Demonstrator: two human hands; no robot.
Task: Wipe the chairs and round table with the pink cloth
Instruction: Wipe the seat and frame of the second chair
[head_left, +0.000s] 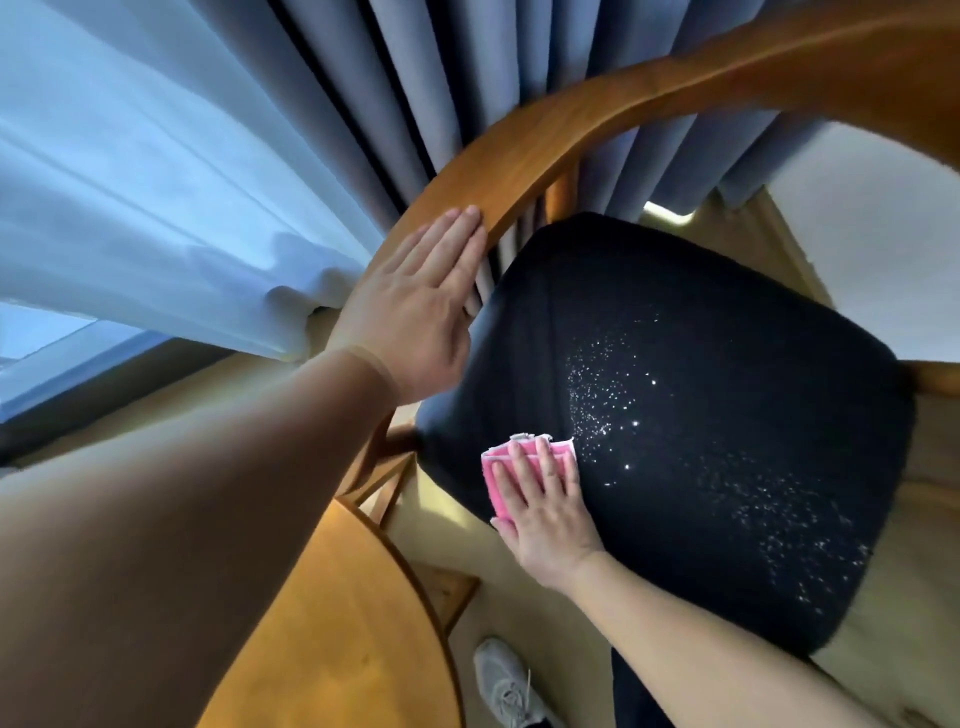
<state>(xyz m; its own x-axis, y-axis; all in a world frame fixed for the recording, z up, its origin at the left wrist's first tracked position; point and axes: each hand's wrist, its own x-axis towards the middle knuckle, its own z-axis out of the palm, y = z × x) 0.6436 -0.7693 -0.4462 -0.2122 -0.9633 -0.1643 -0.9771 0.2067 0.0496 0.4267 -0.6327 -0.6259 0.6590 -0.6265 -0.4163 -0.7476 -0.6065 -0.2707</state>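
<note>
A wooden chair with a curved backrest rail (597, 119) and a dark padded seat (727, 405) fills the middle of the view. White specks are scattered over the seat's centre and right part. My left hand (415, 296) lies flat with straight fingers on the left end of the rail. My right hand (545, 504) presses the folded pink cloth (501, 480) flat onto the seat's near left corner, fingers straight on top of it. The round wooden table (332, 623) shows its edge at the bottom left, beside the chair.
White sheer curtain (156, 182) and grey-blue drapes (415, 78) hang behind the chair at left and top. A grey sneaker (506, 686) stands on the tan floor (519, 608) between the table and the chair. A white wall (883, 260) is at right.
</note>
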